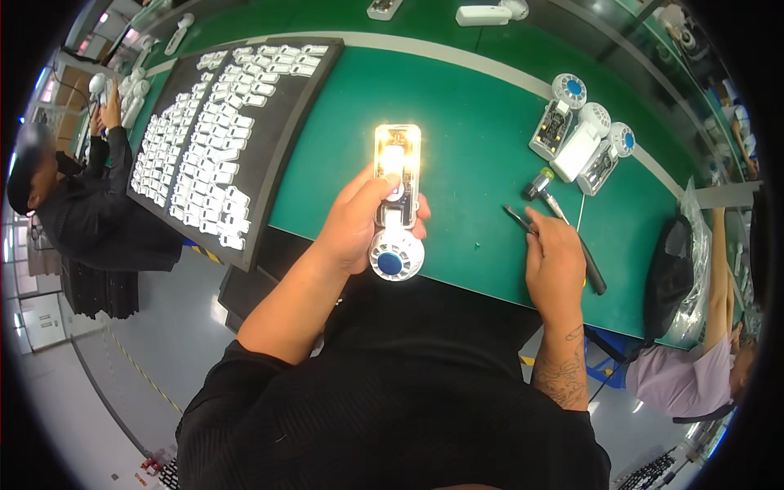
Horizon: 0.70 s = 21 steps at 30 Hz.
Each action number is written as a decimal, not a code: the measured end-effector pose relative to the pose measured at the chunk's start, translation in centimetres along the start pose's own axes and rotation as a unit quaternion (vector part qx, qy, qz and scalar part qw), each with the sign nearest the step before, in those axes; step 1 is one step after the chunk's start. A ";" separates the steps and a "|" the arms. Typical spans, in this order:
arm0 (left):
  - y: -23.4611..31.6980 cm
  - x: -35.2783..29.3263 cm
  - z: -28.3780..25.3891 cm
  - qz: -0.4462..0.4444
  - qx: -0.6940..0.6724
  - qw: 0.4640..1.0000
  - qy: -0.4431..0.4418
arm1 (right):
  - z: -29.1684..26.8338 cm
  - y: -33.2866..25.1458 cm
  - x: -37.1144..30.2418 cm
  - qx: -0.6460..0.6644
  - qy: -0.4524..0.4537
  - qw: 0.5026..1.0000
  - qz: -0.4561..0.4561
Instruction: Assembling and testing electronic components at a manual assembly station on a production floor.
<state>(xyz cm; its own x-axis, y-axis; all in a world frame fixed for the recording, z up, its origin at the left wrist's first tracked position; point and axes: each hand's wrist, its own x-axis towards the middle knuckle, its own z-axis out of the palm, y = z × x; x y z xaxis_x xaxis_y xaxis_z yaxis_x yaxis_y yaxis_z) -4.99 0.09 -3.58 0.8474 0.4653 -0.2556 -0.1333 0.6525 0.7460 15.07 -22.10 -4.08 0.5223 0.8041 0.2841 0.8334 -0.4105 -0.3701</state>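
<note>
My left hand (353, 219) is closed around a small handheld fan (395, 255) over the near part of the green table. Its round white head with a blue centre points toward me. The clear-fronted body is lit bright yellow-white at the far end, and my thumb presses on the middle of it. To the right, my right hand (557, 260) rests close to the table with its fingers round a slim dark tool (518, 218), whose kind I cannot make out. Beside that hand lies a hammer (591, 266) with a dark handle and a yellow-green face.
A dark tray (282, 106) with rows of small white parts covers the table's left side. Several more handheld fans (578, 151) lie at the right. Another white fan (482, 15) is beyond the far edge. People (77, 208) sit at left and right.
</note>
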 end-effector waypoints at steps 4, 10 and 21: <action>0.5 0.3 0.1 -0.002 0.011 1.000 0.021 | -0.7 0.8 0.5 0.041 -0.005 0.999 -0.036; 0.8 0.0 -0.5 -0.011 0.009 0.999 0.051 | -4.6 0.9 -1.1 -0.015 0.020 1.000 -0.004; 11.9 19.6 2.9 0.008 0.223 0.973 0.050 | -1.9 2.4 -3.7 0.036 0.078 0.996 0.034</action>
<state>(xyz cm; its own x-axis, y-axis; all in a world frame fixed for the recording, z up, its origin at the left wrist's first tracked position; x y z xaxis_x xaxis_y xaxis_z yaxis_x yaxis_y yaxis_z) 11.55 15.24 2.05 0.7893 0.5444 -0.2841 0.1099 0.3300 0.9376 15.51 -26.87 -4.36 0.6031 0.6967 0.3884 0.7833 -0.4251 -0.4536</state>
